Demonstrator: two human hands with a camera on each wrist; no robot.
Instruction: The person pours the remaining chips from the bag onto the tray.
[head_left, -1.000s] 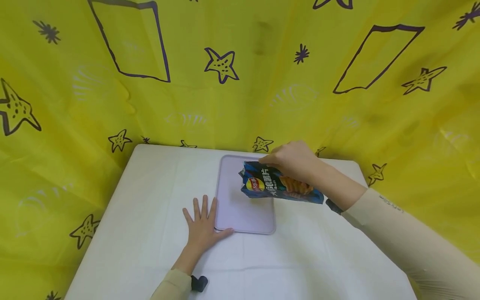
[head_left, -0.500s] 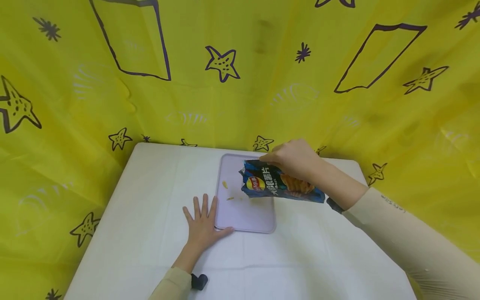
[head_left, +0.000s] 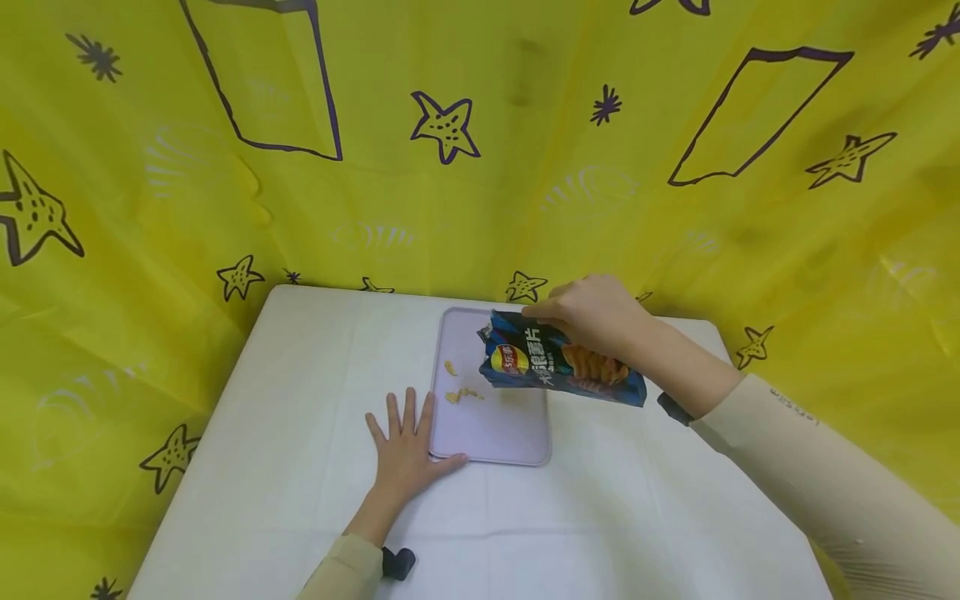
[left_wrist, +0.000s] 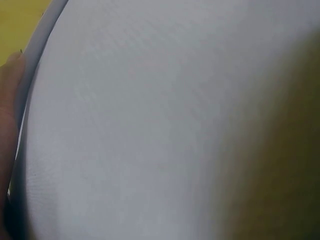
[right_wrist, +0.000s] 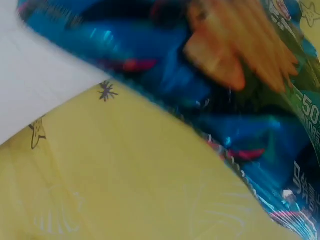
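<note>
In the head view my right hand [head_left: 592, 315] pinches the upper edge of a blue bag of potato chips [head_left: 558, 367], held tilted with its torn end to the left. Below that end is a light purple tray [head_left: 491, 437], with several yellow chip pieces [head_left: 465, 393] on its left half. My left hand [head_left: 405, 458] lies flat with fingers spread, its thumb on the tray's near left corner. The left wrist view shows only a thumb [left_wrist: 10, 90] at the edge of the tray. Blue foil of the bag fills much of the right wrist view; the right fingers are hidden there.
The tray lies on a white-covered table [head_left: 322, 350]. Behind and around the table hangs a yellow curtain [head_left: 480, 217] printed with stars. Dark wrist devices sit at both sleeves, the left one [head_left: 398, 565] close to the tabletop.
Yellow chip pieces have dropped from the bag onto the bare tray, first a few, then more. The right hand and bag have shifted slightly upward. My left hand stays in place.
</note>
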